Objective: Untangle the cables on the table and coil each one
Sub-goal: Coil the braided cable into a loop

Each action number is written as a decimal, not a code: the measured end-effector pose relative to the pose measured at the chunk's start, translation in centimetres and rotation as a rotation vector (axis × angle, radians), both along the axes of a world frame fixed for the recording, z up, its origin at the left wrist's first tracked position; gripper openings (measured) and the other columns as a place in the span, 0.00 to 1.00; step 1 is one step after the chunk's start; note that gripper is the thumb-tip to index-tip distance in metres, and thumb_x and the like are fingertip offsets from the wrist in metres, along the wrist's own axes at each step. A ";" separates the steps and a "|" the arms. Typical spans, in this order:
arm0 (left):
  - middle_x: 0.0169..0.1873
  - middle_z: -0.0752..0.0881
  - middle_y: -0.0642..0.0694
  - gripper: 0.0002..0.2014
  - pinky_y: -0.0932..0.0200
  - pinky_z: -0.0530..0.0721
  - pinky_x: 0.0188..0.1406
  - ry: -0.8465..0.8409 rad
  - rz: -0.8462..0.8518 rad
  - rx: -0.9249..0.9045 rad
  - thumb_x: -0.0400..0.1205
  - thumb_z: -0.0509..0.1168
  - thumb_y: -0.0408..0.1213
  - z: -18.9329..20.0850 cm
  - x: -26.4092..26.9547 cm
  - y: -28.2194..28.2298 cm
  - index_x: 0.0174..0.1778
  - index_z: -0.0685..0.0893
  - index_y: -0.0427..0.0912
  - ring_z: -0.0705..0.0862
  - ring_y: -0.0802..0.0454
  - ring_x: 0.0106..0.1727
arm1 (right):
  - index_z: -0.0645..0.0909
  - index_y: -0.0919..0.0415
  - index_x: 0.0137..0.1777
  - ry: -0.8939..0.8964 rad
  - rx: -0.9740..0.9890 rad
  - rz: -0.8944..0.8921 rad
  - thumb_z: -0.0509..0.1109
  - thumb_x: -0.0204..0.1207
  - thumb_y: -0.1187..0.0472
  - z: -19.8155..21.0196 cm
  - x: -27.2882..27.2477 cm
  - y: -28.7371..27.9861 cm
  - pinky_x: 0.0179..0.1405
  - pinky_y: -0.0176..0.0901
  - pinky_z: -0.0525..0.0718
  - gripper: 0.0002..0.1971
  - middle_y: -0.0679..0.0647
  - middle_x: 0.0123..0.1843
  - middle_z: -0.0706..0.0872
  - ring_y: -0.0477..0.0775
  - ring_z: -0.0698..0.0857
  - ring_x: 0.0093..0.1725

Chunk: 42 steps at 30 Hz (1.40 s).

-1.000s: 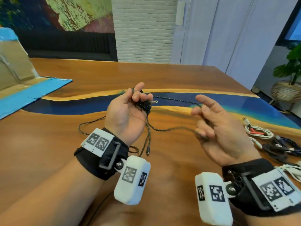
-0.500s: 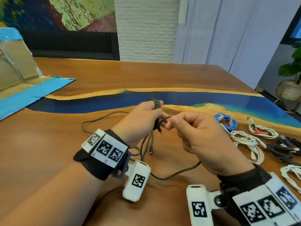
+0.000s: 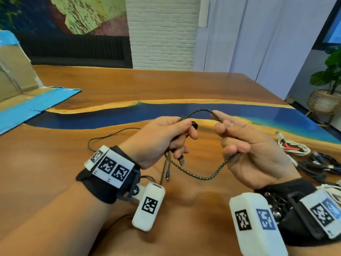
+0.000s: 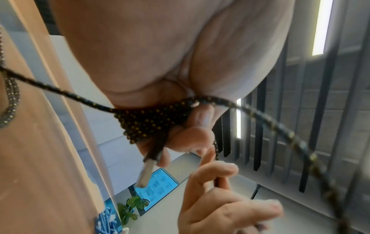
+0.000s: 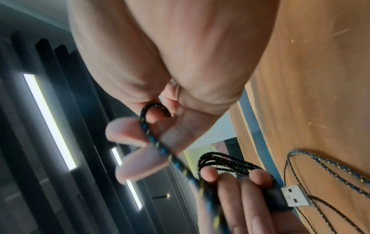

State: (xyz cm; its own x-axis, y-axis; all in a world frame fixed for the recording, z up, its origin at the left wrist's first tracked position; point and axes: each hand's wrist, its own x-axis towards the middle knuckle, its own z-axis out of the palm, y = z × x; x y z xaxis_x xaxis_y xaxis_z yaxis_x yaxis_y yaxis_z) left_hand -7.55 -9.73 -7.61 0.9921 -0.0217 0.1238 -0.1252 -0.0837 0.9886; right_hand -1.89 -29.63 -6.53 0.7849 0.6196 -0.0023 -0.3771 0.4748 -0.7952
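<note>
A black braided cable (image 3: 201, 110) with yellow and blue flecks arches between my two hands above the wooden table (image 3: 55, 172). My left hand (image 3: 166, 135) grips several coiled loops of it (image 4: 148, 121), and a silver USB plug (image 3: 181, 161) hangs below the fingers. My right hand (image 3: 238, 143) pinches the free strand (image 5: 158, 142) between thumb and fingers; the strand sags in a loop (image 3: 203, 177) under both hands. A second small plug (image 3: 167, 174) dangles near the left wrist. More of the cable trails on the table to the left (image 3: 110, 133).
At the right edge lie other cables: a white bundle with a red piece (image 3: 293, 149), dark cables (image 3: 321, 163) and more white cable (image 3: 330, 191). An opened cardboard box with blue tape (image 3: 24, 106) sits at the far left. A potted plant (image 3: 330, 84) stands beyond the table.
My hands were pressed together half a second ago; now the right hand has drawn away to the right, pulling a fresh arch of cable out from the left hand's coil.
</note>
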 end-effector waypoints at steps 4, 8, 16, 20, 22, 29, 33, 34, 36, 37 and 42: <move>0.21 0.59 0.51 0.18 0.55 0.82 0.42 0.059 -0.001 -0.151 0.91 0.56 0.45 0.5 -0.3 -0.1 0.39 0.79 0.40 0.62 0.50 0.21 | 0.87 0.62 0.64 -0.045 -0.101 -0.103 0.63 0.83 0.68 -0.7 1.0 -0.1 0.11 0.30 0.57 0.15 0.52 0.36 0.83 0.41 0.61 0.18; 0.20 0.58 0.53 0.19 0.55 0.80 0.40 0.093 -0.126 -0.317 0.85 0.57 0.52 1.1 -0.7 0.2 0.32 0.76 0.44 0.59 0.51 0.20 | 0.87 0.61 0.59 -0.243 -0.303 -0.220 0.65 0.86 0.67 -1.3 1.4 -0.1 0.13 0.30 0.55 0.10 0.53 0.36 0.86 0.43 0.60 0.18; 0.21 0.57 0.55 0.21 0.59 0.82 0.33 0.095 -0.183 -0.584 0.87 0.55 0.51 1.6 -0.8 0.1 0.30 0.76 0.47 0.57 0.55 0.18 | 0.89 0.56 0.43 -0.476 -0.493 -0.327 0.72 0.84 0.59 -2.2 1.2 1.0 0.14 0.33 0.62 0.08 0.53 0.26 0.77 0.45 0.64 0.17; 0.23 0.56 0.55 0.20 0.63 0.80 0.30 0.046 -0.242 -0.842 0.90 0.54 0.49 1.5 -0.8 0.1 0.40 0.83 0.43 0.56 0.56 0.18 | 0.88 0.60 0.46 -0.574 -0.540 -0.429 0.71 0.85 0.60 -2.7 1.5 1.1 0.17 0.25 0.67 0.08 0.51 0.23 0.75 0.41 0.67 0.18; 0.23 0.60 0.55 0.20 0.63 0.83 0.36 -0.005 -0.206 -0.980 0.91 0.53 0.46 1.3 -0.4 0.3 0.51 0.86 0.37 0.63 0.58 0.18 | 0.90 0.56 0.49 -0.616 -0.616 -0.389 0.68 0.87 0.59 -3.0 1.6 1.3 0.18 0.25 0.67 0.10 0.50 0.22 0.77 0.41 0.69 0.18; 0.28 0.77 0.50 0.24 0.52 0.83 0.67 -0.124 0.093 -1.005 0.94 0.49 0.43 0.9 0.2 -0.9 0.74 0.77 0.28 0.88 0.51 0.37 | 0.89 0.46 0.46 -0.950 -0.882 0.087 0.61 0.91 0.60 -2.4 -0.9 1.8 0.30 0.35 0.73 0.17 0.52 0.29 0.88 0.43 0.73 0.25; 0.38 0.91 0.45 0.22 0.50 0.83 0.69 -0.112 0.206 -0.818 0.94 0.49 0.43 0.7 0.6 -0.8 0.70 0.81 0.32 0.92 0.45 0.59 | 0.84 0.57 0.38 -1.117 -0.964 0.110 0.59 0.91 0.58 -2.2 -2.0 2.4 0.33 0.31 0.72 0.19 0.51 0.31 0.88 0.41 0.77 0.26; 0.41 0.92 0.44 0.21 0.49 0.85 0.64 -0.094 0.232 -0.738 0.95 0.49 0.43 0.6 0.7 -0.7 0.69 0.81 0.33 0.91 0.45 0.59 | 0.83 0.56 0.37 -1.132 -0.966 0.095 0.60 0.90 0.58 -2.3 -2.2 2.6 0.33 0.33 0.73 0.19 0.50 0.31 0.88 0.41 0.78 0.27; 0.43 0.93 0.40 0.19 0.47 0.88 0.53 -0.060 0.281 -0.477 0.94 0.51 0.42 0.6 0.6 -1.0 0.69 0.81 0.32 0.91 0.45 0.54 | 0.84 0.52 0.37 -1.153 -0.957 0.066 0.63 0.88 0.59 -2.2 -2.5 2.9 0.34 0.34 0.75 0.17 0.46 0.30 0.87 0.41 0.80 0.29; 0.44 0.93 0.39 0.19 0.47 0.88 0.52 -0.039 0.292 -0.333 0.94 0.53 0.42 0.4 0.6 -1.0 0.68 0.81 0.31 0.92 0.46 0.53 | 0.86 0.47 0.39 -1.146 -0.935 0.041 0.66 0.86 0.60 -2.2 -2.5 2.9 0.35 0.32 0.76 0.15 0.41 0.30 0.87 0.39 0.81 0.30; 0.51 0.88 0.41 0.25 0.32 0.80 0.70 -0.002 0.254 0.154 0.86 0.65 0.50 -0.5 0.6 -1.2 0.56 0.84 0.26 0.87 0.45 0.54 | 0.92 0.49 0.58 -0.924 -0.696 -0.166 0.84 0.71 0.65 -1.9 -1.4 2.2 0.53 0.44 0.90 0.17 0.40 0.51 0.94 0.44 0.92 0.47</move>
